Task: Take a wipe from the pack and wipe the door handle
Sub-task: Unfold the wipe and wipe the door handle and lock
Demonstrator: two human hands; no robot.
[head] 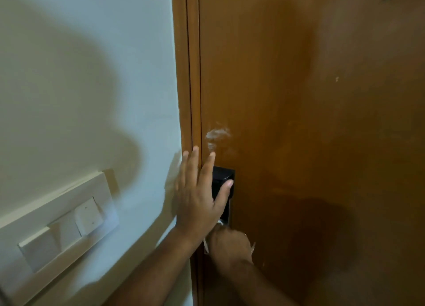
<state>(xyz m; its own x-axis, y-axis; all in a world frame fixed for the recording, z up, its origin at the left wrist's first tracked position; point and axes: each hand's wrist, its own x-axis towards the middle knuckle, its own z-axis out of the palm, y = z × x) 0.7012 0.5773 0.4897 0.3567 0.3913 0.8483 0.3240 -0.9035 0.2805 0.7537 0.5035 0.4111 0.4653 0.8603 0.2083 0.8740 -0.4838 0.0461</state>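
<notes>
Spreading flat, the left hand [195, 197] is pressed on the black lock plate [224, 179]. Below its fingers [208, 167], a white wipe [206, 246] is clenched in the right hand [230, 246].

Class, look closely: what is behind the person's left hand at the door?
Behind the open left hand a black lock plate shows on the brown door. Its left part is covered. Below, the right hand closes on a white wipe, hiding the handle.

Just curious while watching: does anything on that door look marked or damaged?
Yes. A whitish smudge sits on the brown door just above the black lock plate, beside the left hand. It looks like scuffed finish or residue.
</notes>
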